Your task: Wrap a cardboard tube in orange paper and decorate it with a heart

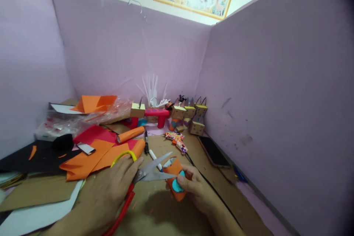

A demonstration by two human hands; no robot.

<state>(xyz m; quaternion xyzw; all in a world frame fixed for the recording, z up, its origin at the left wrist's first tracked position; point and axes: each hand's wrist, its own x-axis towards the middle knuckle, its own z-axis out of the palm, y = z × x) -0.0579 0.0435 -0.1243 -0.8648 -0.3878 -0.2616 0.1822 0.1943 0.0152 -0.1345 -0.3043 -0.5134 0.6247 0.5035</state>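
My left hand (110, 188) is closed around scissors (149, 171) with a yellow and a red handle. The scissor blades stand apart and point right, the lower tip by the blue piece. My right hand (196, 188) pinches a small orange paper roll (177, 169) bearing a turquoise piece (178, 182), its thumb on the piece. The roll's open upper end looks pale inside. A white marker (155, 159) lies just behind the blades, and a black pen (146, 142) is beyond it.
Orange paper (88, 158), red paper (95, 134) and an orange tube (131, 134) lie left. A patterned glue gun (178, 142) with a black cable and a phone (214, 151) lie right. Small cardboard boxes (197, 127) and a red stand (157, 112) are at the back, before purple walls.
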